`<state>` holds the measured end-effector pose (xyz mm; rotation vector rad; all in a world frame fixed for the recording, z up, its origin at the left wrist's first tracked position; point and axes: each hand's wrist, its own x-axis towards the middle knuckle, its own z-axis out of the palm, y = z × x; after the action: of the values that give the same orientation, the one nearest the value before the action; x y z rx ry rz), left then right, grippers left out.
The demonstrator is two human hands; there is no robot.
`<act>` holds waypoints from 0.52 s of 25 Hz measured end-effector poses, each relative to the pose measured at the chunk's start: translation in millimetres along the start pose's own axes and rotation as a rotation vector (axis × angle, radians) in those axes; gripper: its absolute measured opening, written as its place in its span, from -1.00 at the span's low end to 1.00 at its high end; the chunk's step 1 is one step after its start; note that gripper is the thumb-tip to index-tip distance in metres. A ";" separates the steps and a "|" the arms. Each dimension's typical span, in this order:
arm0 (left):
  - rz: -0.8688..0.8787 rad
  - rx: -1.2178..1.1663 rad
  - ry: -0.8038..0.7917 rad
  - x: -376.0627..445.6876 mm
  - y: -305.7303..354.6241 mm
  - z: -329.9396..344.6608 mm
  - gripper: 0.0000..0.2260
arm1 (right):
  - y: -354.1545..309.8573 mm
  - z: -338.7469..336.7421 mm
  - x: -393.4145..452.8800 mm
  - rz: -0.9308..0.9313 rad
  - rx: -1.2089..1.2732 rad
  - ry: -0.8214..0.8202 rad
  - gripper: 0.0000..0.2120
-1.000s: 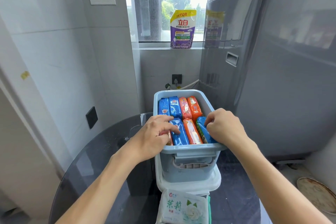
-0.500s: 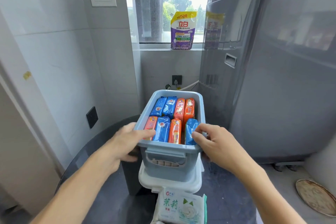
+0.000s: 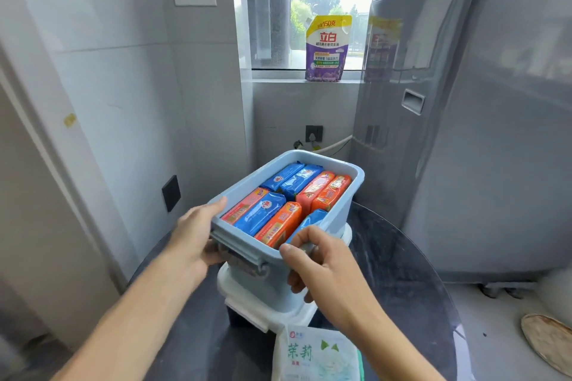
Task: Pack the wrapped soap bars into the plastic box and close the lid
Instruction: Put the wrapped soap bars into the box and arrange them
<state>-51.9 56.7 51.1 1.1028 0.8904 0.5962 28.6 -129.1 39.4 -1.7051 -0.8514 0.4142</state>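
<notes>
The light blue plastic box (image 3: 345,210) is turned at an angle and sits on its white lid (image 3: 272,306), which lies under it on the dark round table. Several blue and orange wrapped soap bars (image 3: 278,204) fill the box in two rows. My left hand (image 3: 198,241) grips the near left corner, thumb on the rim and fingers under the handle. My right hand (image 3: 322,263) grips the near right corner, thumb on the rim beside a blue bar.
A white jasmine-print pack (image 3: 315,356) lies at the table's near edge. A grey washing machine (image 3: 464,133) stands close on the right. A detergent pouch (image 3: 328,48) stands on the windowsill. Tiled walls close in on the left. A round mat (image 3: 548,343) lies on the floor.
Both hands came out of the box and took hold of its near corners. The box has swung counter-clockwise and shifted left on the lid.
</notes>
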 end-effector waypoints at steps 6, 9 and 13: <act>0.142 -0.106 0.072 -17.8 -29.2 23.7 -0.57 | -8.3 12.4 -5.3 -0.035 0.048 0.041 -0.87; 0.152 -0.028 0.008 4.4 -14.9 5.4 -0.58 | -9.4 31.2 -5.2 -0.036 0.033 -0.054 -0.82; 0.096 0.144 -0.251 33.0 6.4 -6.1 -0.60 | -12.4 43.5 -0.5 -0.060 -0.103 -0.300 -0.43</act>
<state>-39.5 88.0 45.8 1.3247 0.6732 0.4651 -4.5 -98.4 37.6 -1.7316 -1.1554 0.6040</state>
